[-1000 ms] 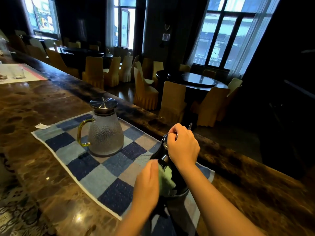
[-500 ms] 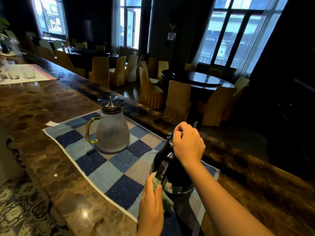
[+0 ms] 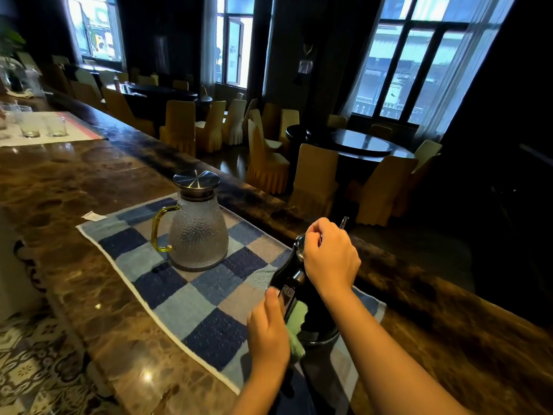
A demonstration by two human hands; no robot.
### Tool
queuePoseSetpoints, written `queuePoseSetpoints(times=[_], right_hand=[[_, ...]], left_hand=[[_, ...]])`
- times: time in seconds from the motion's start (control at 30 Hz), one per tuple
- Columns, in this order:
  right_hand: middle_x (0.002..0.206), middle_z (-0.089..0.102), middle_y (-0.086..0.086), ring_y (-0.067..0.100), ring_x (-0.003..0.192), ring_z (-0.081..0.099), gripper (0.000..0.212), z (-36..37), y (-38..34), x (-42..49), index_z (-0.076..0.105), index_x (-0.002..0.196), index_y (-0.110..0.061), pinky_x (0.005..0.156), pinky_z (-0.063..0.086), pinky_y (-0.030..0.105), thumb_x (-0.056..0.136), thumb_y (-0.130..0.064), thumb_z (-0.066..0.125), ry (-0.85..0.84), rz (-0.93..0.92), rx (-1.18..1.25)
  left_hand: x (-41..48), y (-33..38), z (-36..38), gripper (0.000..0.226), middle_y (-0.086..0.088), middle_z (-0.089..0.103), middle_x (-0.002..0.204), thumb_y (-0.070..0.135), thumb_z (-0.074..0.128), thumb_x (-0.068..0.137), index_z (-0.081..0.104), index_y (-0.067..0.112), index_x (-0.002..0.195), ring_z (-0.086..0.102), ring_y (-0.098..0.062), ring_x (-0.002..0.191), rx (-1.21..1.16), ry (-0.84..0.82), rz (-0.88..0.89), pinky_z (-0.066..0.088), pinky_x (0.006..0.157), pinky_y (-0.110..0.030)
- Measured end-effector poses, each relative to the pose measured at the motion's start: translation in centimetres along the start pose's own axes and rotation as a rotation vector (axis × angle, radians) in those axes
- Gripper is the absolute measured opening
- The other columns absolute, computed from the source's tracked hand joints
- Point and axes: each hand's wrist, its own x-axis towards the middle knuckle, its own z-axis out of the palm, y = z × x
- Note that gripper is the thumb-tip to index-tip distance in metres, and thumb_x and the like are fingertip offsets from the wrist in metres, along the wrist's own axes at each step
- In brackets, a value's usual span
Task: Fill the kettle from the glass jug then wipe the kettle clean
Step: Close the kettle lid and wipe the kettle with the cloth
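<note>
A black kettle (image 3: 314, 319) stands on a blue checkered towel (image 3: 191, 307) on the marble bar top. My right hand (image 3: 330, 259) grips the kettle's top, covering its lid. My left hand (image 3: 269, 327) presses a light green cloth (image 3: 297, 322) against the kettle's near side, by the handle. A textured glass jug (image 3: 199, 235) with a yellow handle and a steel lid stands upright on the towel, to the left of the kettle and apart from both hands.
The brown marble bar top (image 3: 74, 181) runs to the far left, where several drinking glasses (image 3: 42, 127) stand on a white mat. A small paper scrap (image 3: 93, 216) lies by the towel's corner. Beyond the bar's far edge are covered chairs and dark round tables.
My left hand has slid the green cloth down and back up along the kettle's near side. My right hand has stayed on the kettle's top. The jug has not moved.
</note>
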Motion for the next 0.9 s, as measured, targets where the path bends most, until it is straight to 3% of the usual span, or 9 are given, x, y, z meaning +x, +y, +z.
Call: queuePoseSetpoints(times=[0.13, 0.2, 0.27, 0.4, 0.47, 0.57, 0.67, 0.77, 0.9], right_hand=[[0.077, 0.058, -0.004, 0.017, 0.073, 0.051, 0.019, -0.1, 0.1, -0.1, 0.057, 0.079, -0.020, 0.061, 0.034, 0.029, 0.090, -0.020, 0.043, 0.005, 0.007, 0.004], [0.075, 0.055, -0.005, 0.016, 0.072, 0.049, 0.019, -0.3, 0.0, 0.0, 0.058, 0.079, -0.019, 0.061, 0.033, 0.029, 0.090, -0.019, 0.043, 0.005, 0.013, 0.008], [0.074, 0.053, -0.006, 0.016, 0.071, 0.048, 0.019, -0.3, -0.2, 0.0, 0.058, 0.078, -0.019, 0.061, 0.034, 0.029, 0.090, -0.019, 0.043, 0.001, 0.017, 0.008], [0.074, 0.052, -0.006, 0.017, 0.072, 0.049, 0.019, -0.4, 0.0, -0.1, 0.057, 0.079, -0.020, 0.062, 0.033, 0.029, 0.091, -0.020, 0.043, 0.000, 0.010, 0.012], [0.075, 0.052, -0.007, 0.016, 0.072, 0.047, 0.018, -0.4, 0.0, -0.2, 0.057, 0.080, -0.020, 0.062, 0.031, 0.029, 0.092, -0.020, 0.043, -0.010, 0.009, 0.010], [0.076, 0.052, -0.007, 0.016, 0.072, 0.047, 0.018, -0.5, -0.1, -0.1, 0.056, 0.080, -0.020, 0.063, 0.031, 0.029, 0.091, -0.020, 0.042, -0.018, 0.004, 0.012], [0.076, 0.053, -0.007, 0.016, 0.072, 0.048, 0.018, -0.4, 0.0, -0.1, 0.057, 0.079, -0.020, 0.062, 0.032, 0.029, 0.091, -0.019, 0.042, -0.014, -0.003, 0.013], [0.074, 0.053, -0.006, 0.017, 0.071, 0.048, 0.018, -0.4, 0.1, -0.1, 0.057, 0.078, -0.020, 0.061, 0.031, 0.029, 0.090, -0.018, 0.043, -0.007, -0.008, 0.021], [0.075, 0.054, -0.006, 0.017, 0.072, 0.050, 0.018, -0.3, 0.1, -0.1, 0.056, 0.078, -0.020, 0.062, 0.033, 0.029, 0.090, -0.018, 0.043, -0.016, -0.005, 0.016]], left_hand=[[0.0, 1.2, -0.1, 0.051, -0.002, 0.049, 0.061, 0.055, 0.021, 0.083, 0.048, 0.017, 0.061, 0.046, -0.015, 0.059, 0.004, -0.003, -0.046, 0.035, 0.069, -0.037], [1.6, 3.3, -0.1, 0.066, -0.014, 0.062, 0.088, 0.055, 0.013, 0.090, 0.060, 0.010, 0.089, 0.058, -0.025, 0.085, 0.202, -0.157, 0.031, 0.041, 0.081, -0.039], [3.5, 4.5, 0.1, 0.053, -0.018, 0.059, 0.115, 0.039, 0.013, 0.101, 0.048, 0.007, 0.126, 0.055, -0.033, 0.106, 0.239, -0.176, 0.015, 0.042, 0.092, -0.045], [1.7, 2.2, 0.2, 0.043, 0.006, 0.052, 0.070, 0.055, 0.021, 0.093, 0.052, 0.027, 0.083, 0.050, -0.003, 0.067, 0.238, -0.156, 0.197, 0.042, 0.069, -0.041], [-0.8, -0.5, -0.4, 0.043, 0.007, 0.053, 0.071, 0.070, 0.022, 0.083, 0.046, 0.035, 0.084, 0.051, -0.002, 0.063, 0.159, -0.079, 0.133, 0.044, 0.064, -0.042], [-3.4, -3.1, -1.5, 0.047, 0.006, 0.045, 0.135, 0.047, 0.035, 0.089, 0.025, 0.042, 0.134, 0.048, -0.015, 0.120, 0.279, -0.179, -0.001, 0.041, 0.100, -0.037], [-3.2, -3.0, -3.2, 0.052, 0.030, 0.017, 0.136, 0.025, 0.034, 0.100, 0.004, 0.046, 0.138, 0.028, 0.002, 0.127, 0.286, -0.317, 0.062, 0.026, 0.100, -0.013], [-1.1, -3.3, -5.4, 0.059, 0.044, 0.023, 0.130, 0.018, 0.046, 0.098, 0.015, 0.060, 0.126, 0.032, 0.028, 0.112, 0.348, -0.437, 0.248, 0.028, 0.088, 0.005], [0.0, -3.9, -5.3, 0.043, 0.021, 0.069, 0.109, 0.024, 0.070, 0.082, 0.058, 0.041, 0.120, 0.064, 0.006, 0.102, 0.166, -0.342, 0.171, 0.051, 0.088, -0.014]])
